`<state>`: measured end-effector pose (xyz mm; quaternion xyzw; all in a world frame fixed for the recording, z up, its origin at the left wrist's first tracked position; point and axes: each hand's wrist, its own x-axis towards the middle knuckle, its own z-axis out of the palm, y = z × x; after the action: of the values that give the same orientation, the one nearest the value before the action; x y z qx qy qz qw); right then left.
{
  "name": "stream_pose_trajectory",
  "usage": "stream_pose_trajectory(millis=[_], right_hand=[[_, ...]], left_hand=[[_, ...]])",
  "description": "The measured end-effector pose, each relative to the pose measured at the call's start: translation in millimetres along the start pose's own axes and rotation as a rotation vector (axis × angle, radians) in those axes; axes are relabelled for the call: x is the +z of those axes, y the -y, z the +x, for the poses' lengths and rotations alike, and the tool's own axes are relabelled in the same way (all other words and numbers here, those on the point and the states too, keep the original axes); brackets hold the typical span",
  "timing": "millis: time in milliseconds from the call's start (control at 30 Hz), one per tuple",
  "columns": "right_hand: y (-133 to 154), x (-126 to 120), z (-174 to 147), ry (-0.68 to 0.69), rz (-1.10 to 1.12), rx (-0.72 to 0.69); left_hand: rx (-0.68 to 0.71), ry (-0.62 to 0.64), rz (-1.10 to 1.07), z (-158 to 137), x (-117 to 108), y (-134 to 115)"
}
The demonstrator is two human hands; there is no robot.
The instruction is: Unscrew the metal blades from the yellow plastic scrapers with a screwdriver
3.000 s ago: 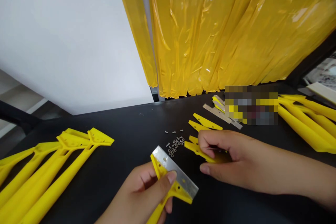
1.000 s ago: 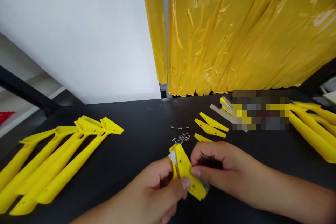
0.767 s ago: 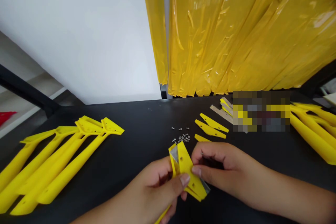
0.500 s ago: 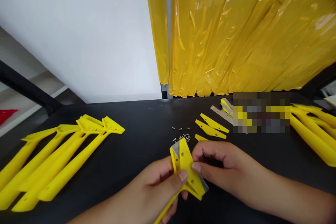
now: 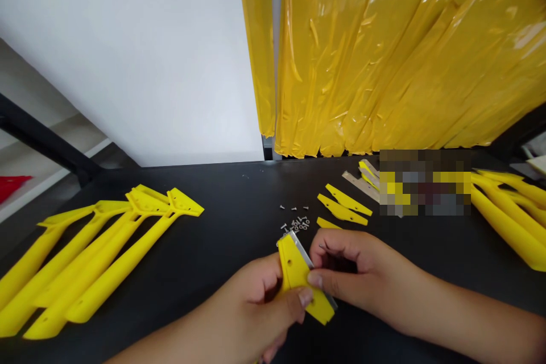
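My left hand (image 5: 273,301) is closed around the head of a yellow plastic scraper (image 5: 294,267), its thumb pressing on the flat cover plate with screw holes. A grey metal blade (image 5: 301,247) shows along the plate's right edge. The scraper's handle is mostly hidden under my left hand. My right hand (image 5: 354,261) pinches the right edge of the scraper head, thumb on the plate and fingers curled behind. Just beyond the head lies a loose pile of small screws and nuts (image 5: 298,223). Several loose yellow cover plates (image 5: 347,200) rest right of the pile.
Several yellow scraper handles (image 5: 98,256) lie side by side at the left of the black table (image 5: 230,193). More yellow handles (image 5: 512,210) are at the right edge. Flat metal blades (image 5: 362,185) lie by a blurred patch. Yellow plastic sheeting (image 5: 362,57) hangs behind.
The scraper head has turned in my hands: the cover plate now sits flush over the head and the blade shows along its right side. Both hands keep nearly the same place.
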<state>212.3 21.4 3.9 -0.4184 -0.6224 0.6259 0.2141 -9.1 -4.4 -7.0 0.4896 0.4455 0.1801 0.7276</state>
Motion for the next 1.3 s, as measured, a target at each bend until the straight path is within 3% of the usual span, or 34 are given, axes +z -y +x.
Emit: stream_pose_trajectory(millis=[500,700,833,967,1167,1233,1300], right_hand=[[0,-1,-1,-0.011,-0.053,-0.025],[6,1,-10,-0.075,-0.102,-0.129],[19,4,-21,-0.018,-0.026,-0.156],[23,12,-28,0.078,0.208,-0.012],[4,26,-18,-0.068,0.195,0.058],[3,23,-14,-0.105,0.231,0.073],[7,16,-11,-0.137,0.287,0.094]], left_hand=[[-0.012,-0.029,-0.038,2,-1,-1],[-0.002,-0.078,0.042,1,2,-8],[0.168,-0.113,0.391,-11,5,-24],[0.366,-0.321,0.897,-25,9,-21],[0.437,-0.577,1.614,-34,19,0],[0.472,-0.684,1.662,-34,21,-2],[0.529,-0.781,1.504,-32,20,-7]])
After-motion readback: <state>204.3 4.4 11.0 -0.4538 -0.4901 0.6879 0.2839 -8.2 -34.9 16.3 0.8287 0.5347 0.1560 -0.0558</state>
